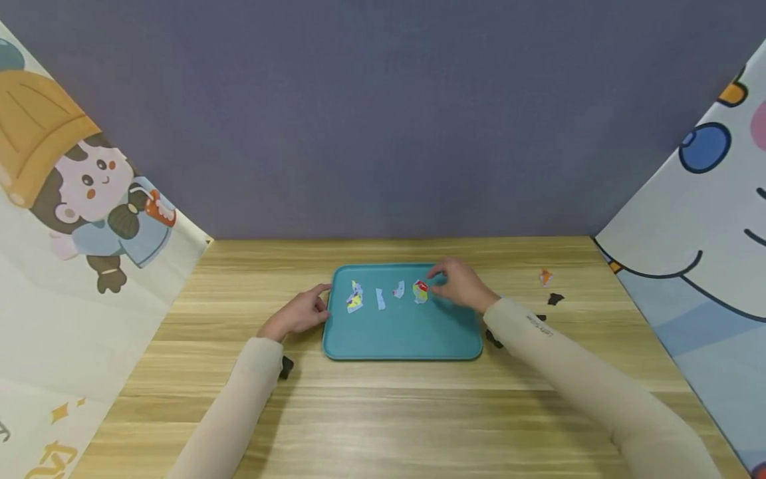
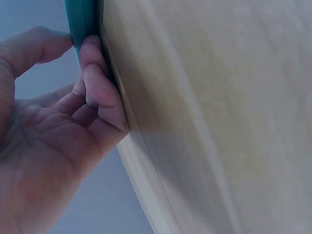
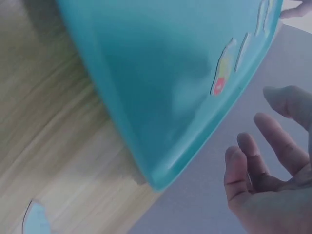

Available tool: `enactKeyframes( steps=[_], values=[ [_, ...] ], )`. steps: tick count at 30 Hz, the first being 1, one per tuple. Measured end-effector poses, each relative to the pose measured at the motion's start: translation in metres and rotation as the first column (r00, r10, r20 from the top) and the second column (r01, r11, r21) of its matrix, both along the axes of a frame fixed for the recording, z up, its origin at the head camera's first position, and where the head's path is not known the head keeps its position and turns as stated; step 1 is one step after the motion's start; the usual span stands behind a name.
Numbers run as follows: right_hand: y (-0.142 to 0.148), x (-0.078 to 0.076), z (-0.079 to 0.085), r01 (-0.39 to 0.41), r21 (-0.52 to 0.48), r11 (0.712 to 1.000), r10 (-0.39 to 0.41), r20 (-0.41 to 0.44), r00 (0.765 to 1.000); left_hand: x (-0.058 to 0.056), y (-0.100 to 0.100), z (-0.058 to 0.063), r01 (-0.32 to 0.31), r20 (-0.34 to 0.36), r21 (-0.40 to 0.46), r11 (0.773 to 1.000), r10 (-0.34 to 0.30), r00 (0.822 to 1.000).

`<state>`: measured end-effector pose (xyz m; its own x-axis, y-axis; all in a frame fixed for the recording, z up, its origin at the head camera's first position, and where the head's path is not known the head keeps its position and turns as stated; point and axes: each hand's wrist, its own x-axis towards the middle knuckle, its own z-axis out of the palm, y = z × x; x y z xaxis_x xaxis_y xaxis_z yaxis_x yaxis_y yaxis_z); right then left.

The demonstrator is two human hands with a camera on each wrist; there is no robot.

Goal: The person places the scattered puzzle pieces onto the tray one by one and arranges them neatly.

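Note:
A teal rectangular tray (image 1: pixel 401 344) lies on the wooden table. My left hand (image 1: pixel 302 311) pinches its left rim; the left wrist view shows the thumb against the edge and curled fingers (image 2: pixel 92 56) at the underside. Along the tray's back half lie thin, irregular flat pieces: a yellow-and-pale one (image 1: pixel 355 299), a narrow pale strip (image 1: pixel 380 299), a small pale one (image 1: pixel 399 289) and a red-and-yellow one (image 1: pixel 420 292). Just right of that last piece is my right hand (image 1: pixel 459 285). In the right wrist view its fingers (image 3: pixel 280 148) are loosely bent, with nothing between them.
Right of the tray, an orange piece (image 1: pixel 545 277) and dark pieces (image 1: pixel 555 299) lie on the table. Another dark piece (image 1: pixel 286 367) is beside the left sleeve. A pale blue piece (image 3: pixel 36 220) shows in the right wrist view. A grey-blue panel (image 1: pixel 383 120) stands behind.

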<state>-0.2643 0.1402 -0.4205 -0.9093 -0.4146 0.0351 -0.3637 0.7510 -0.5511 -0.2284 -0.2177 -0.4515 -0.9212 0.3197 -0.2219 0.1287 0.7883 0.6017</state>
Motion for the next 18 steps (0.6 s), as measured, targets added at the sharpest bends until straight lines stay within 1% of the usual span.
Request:
enactKeyframes(
  steps=[8,15,18],
  values=[
    [0.020,0.003,0.008,0.013,-0.020,1.000,-0.012,0.051,0.999,0.000,0.000,0.000,0.001,-0.005,0.007,1.000,-0.001,1.000],
    [0.044,0.000,0.013,0.023,-0.047,0.999,-0.020,0.058,0.998,-0.001,-0.001,-0.001,0.000,0.000,0.004,1.000,0.000,1.000],
    [0.054,0.000,0.014,0.041,-0.052,0.998,-0.038,0.062,0.997,-0.001,-0.002,-0.002,0.002,0.000,0.003,1.000,-0.002,1.000]
  ],
)
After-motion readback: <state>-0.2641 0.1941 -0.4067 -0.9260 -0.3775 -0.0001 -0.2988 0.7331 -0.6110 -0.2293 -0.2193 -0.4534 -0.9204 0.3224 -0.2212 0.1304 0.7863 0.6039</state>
